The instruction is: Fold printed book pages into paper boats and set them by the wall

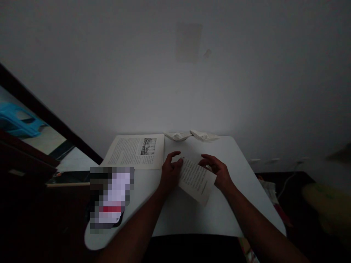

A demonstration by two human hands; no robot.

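Observation:
A small sheet of printed paper (196,179) is tilted above the middle of the white table. My left hand (172,170) is closed on its left edge, the thumb pressing on top. By the sheet's upper right edge is my right hand (218,171), its fingers curved and apart, partly hidden behind the paper; whether it touches the sheet is hard to make out. Two folded paper pieces shaped like boats, one on the left (177,136) and one on the right (204,136), sit at the table's back edge against the wall.
A larger printed sheet with a picture (128,153) lies at the table's back left. In front of it is a phone-like object (116,193), blurred by pixels. The white table (175,223) meets a wall (137,73). A mirror-like panel showing a blue stool (19,118) stands left.

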